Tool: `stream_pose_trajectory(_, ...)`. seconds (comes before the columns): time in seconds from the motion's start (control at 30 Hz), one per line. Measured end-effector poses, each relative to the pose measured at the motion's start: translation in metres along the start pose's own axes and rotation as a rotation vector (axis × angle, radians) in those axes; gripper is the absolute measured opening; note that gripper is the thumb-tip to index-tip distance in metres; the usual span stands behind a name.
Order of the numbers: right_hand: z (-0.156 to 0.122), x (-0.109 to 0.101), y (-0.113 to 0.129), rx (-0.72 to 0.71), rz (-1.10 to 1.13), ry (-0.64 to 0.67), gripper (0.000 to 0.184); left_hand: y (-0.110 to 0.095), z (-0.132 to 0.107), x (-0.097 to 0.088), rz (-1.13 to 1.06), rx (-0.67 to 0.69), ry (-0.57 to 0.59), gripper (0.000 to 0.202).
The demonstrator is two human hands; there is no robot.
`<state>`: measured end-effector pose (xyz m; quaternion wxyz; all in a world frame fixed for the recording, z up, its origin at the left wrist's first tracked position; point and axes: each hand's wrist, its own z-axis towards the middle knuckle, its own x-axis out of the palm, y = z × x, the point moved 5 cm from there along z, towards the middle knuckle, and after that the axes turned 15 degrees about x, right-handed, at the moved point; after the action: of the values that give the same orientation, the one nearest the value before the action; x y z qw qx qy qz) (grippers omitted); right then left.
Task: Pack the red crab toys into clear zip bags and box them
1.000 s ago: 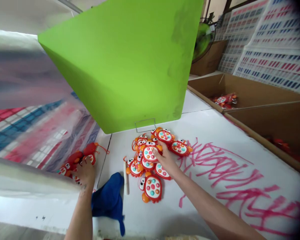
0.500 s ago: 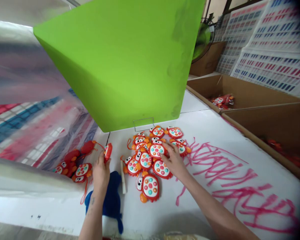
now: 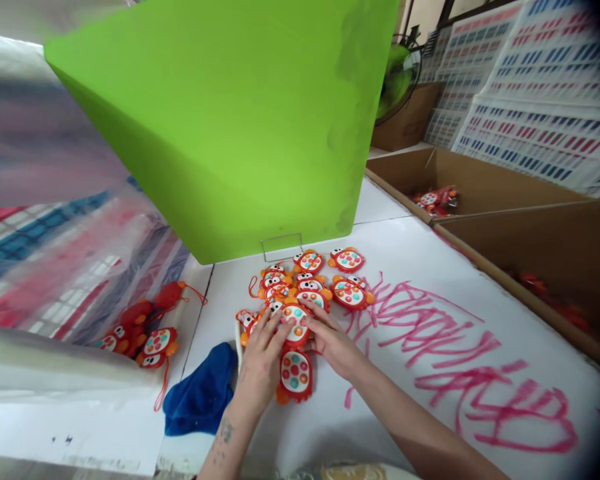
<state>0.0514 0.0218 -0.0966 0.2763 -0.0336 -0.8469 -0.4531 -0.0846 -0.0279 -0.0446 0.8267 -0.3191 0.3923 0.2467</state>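
Note:
Both of my hands meet over a pile of red crab-shaped toys with white faces, coloured buttons, round eyes and orange claws. One crab toy is between them, on top of the pile. My left hand grips its left side, fingers bent over the edge. From the right, my right hand holds the opposite side. Just below lies another crab toy, flat on the table. Behind the hands are several more, among them a crab toy to the right. My hands partly cover the toys beneath.
A blue cloth lies left of my left hand. More crab toys rest by a clear plastic bag. A green board stands behind the pile. Cardboard boxes with toys line the right. Pink scribbles mark the white table.
My left hand has moved right from beside the bag to the pile, with a crab toy. My right hand has shifted slightly down to meet it. The blue cloth looks bunched differently.

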Motion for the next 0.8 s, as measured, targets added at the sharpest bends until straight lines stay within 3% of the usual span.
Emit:
stream_pose_trajectory(0.07, 0.000, -0.003, 0.001, -0.004, 0.081, -0.006, 0.065, 0.004, -0.003, -0.005, -0.091, -0.097, -0.120, 0.053)
stream_pose_trajectory(0.13, -0.001, -0.004, 0.004, -0.017, 0.122, 0.023, 0.073, 0.012, -0.008, -0.008, -0.244, -0.286, -0.283, 0.043)
stream_pose_trajectory(0.23, -0.006, 0.002, 0.006, -0.026, 0.040, 0.137, 0.082, 0.019, -0.013, 0.001, -0.623, -0.547, -0.414, 0.046)
stream_pose_trajectory(0.3, -0.010, 0.005, 0.007, -0.049, -0.060, 0.180, 0.075, 0.018, -0.013, 0.010, -0.842, -0.654, -0.438, 0.053)
stream_pose_trajectory(0.37, -0.012, 0.005, 0.007, -0.088, -0.169, 0.151, 0.055, 0.016, -0.013, 0.016, -0.967, -0.730, -0.489, 0.056)
stream_pose_trajectory(0.47, -0.015, 0.004, 0.010, -0.186, -0.385, 0.012, 0.036, 0.012, -0.013, 0.022, -1.061, -0.769, -0.585, 0.056)
stream_pose_trajectory(0.63, -0.026, 0.011, 0.012, -0.366, -0.586, -0.176, 0.030, 0.015, -0.015, 0.023, -1.024, -0.762, -0.702, 0.040)
stream_pose_trajectory(0.8, -0.023, 0.011, 0.003, -0.327, -0.561, -0.224, 0.034, 0.016, -0.018, 0.023, -0.944, -0.766, -0.632, 0.042)
